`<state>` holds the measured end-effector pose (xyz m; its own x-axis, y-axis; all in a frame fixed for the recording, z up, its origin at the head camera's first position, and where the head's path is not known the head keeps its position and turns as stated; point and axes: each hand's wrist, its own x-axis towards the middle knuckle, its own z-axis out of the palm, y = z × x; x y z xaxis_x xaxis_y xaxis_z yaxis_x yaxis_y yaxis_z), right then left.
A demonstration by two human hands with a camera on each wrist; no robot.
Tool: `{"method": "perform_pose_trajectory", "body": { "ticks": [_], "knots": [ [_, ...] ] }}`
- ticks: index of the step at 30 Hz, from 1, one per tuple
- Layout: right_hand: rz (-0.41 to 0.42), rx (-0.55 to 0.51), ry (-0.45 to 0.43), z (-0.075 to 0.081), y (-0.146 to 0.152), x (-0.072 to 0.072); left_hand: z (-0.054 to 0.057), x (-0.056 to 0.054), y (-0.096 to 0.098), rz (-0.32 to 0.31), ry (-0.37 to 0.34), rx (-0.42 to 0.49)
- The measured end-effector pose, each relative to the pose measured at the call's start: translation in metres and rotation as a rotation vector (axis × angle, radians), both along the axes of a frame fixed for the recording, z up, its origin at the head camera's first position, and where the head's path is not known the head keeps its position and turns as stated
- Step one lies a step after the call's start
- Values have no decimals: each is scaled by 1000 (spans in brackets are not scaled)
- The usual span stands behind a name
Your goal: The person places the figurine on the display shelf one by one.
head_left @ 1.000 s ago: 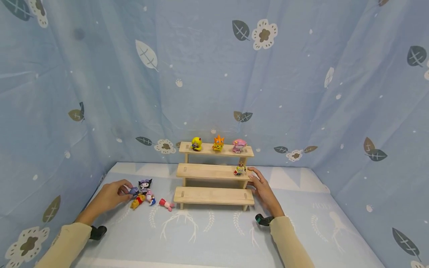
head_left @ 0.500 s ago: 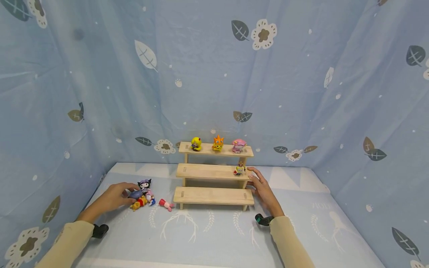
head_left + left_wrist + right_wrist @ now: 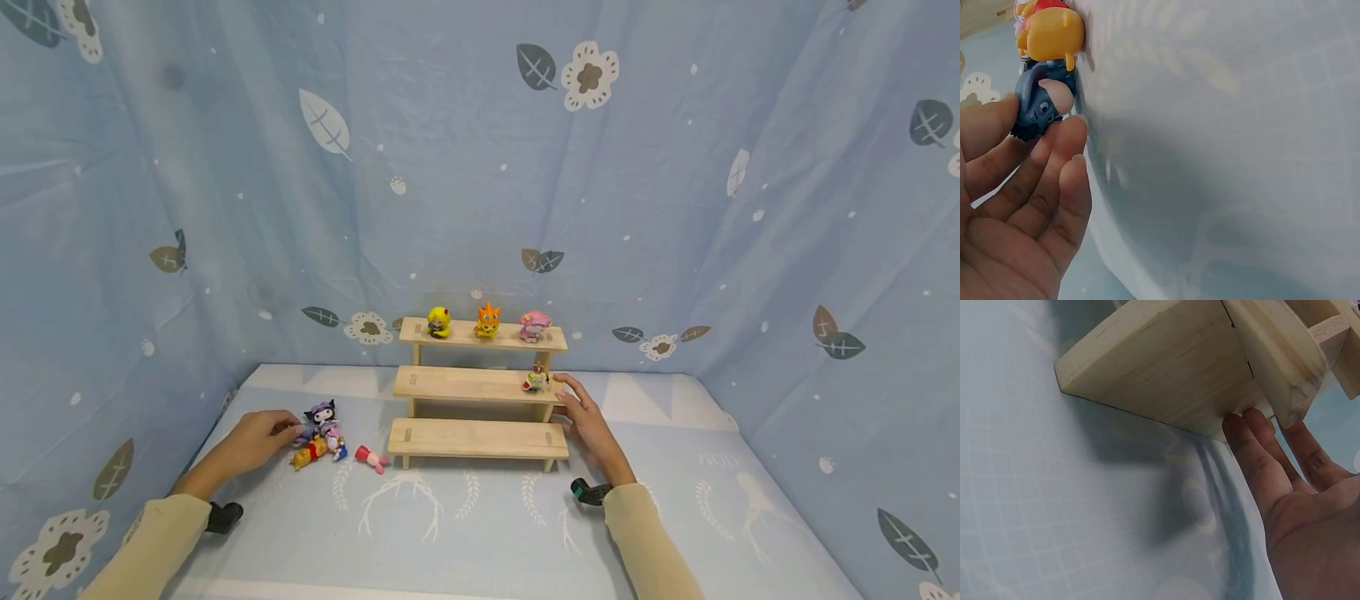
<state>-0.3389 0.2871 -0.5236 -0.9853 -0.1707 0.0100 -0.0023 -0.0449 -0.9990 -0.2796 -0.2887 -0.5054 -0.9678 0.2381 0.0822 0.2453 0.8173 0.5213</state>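
My left hand point(image 3: 253, 443) pinches a small blue donkey figurine point(image 3: 1041, 103) between thumb and fingertips, low over the table. Right beside it lies a yellow bear figurine point(image 3: 1054, 31) in a red top. A black-and-purple hooded figurine point(image 3: 323, 413) and a pink-and-blue one point(image 3: 334, 441) crowd against these two. On the other side, my right hand point(image 3: 592, 427) touches the right end of a three-tier wooden shelf point(image 3: 472, 437), its fingers fairly straight against the side panel point(image 3: 1166, 381). A crowned yellow figurine point(image 3: 536, 380) stands on the middle tier near that hand.
The top tier bears a yellow-haired figurine point(image 3: 438, 322), an orange spiky one point(image 3: 487, 321) and a pink one point(image 3: 535, 326). A red-and-pink figurine point(image 3: 372, 458) lies on the table left of the shelf. Patterned blue curtain point(image 3: 450, 167) encloses the back and sides.
My left hand has shifted slightly right and down, bringing the blue donkey closer in among the other figurines and turning it. The right hand stays where it was on the shelf.
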Motion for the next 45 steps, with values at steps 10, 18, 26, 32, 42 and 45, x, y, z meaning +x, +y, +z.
{"method": "perform_pose_trajectory", "body": {
  "ticks": [10, 18, 26, 32, 42, 45],
  "knots": [
    [12, 3, 0, 1, -1, 1, 0, 0, 3, -2, -18, 17],
    [19, 3, -12, 0, 0, 0, -2, -1, 2, 40, 9, 31],
    [24, -7, -12, 2, 1, 0, 0, 3, 1, 70, 30, 84],
    [30, -3, -19, 3, 1, 0, 2, 6, 3, 58, -22, 89],
    [36, -5, -20, 3, 2, 0, 5, 5, -5, -50, -82, 117],
    [33, -2, -20, 4, 2, 0, 5, 5, -6, -55, -84, 117]
  ]
}}
